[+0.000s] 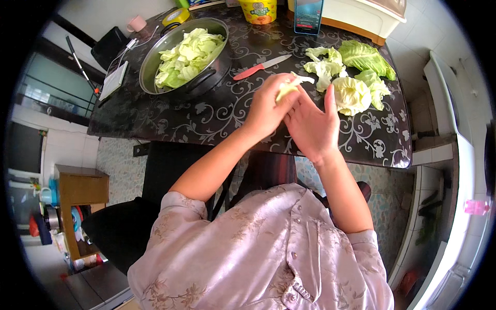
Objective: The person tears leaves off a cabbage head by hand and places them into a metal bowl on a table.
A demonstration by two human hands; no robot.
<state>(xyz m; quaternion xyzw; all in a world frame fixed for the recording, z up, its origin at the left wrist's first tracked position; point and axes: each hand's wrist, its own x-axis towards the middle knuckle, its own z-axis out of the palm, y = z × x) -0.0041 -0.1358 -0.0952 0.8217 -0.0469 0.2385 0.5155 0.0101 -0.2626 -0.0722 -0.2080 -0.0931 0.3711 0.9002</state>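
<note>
My left hand [270, 102] is closed around a piece of cabbage leaf [287, 90] above the dark patterned table. Against its fingers rests my right hand [314, 124], palm up, thumb spread, with nothing seen gripped in it. Just beyond my right thumb sits a small pale cabbage head [352, 95], with loose leaves [324, 66] and a larger green outer leaf [364, 58] around it. A knife with a pink handle [249, 72] lies beyond my left hand, blade pointing right. To the left, a steel pot [145, 73] with black handles holds torn cabbage leaves [190, 56].
At the table's far side stand a yellow tub [259, 11], an upright phone [308, 17] and a cream box [348, 17]. A roll of yellow tape [176, 16] is behind the pot. A white device with a cable [114, 80] lies at the left edge, near a pink mug [136, 24].
</note>
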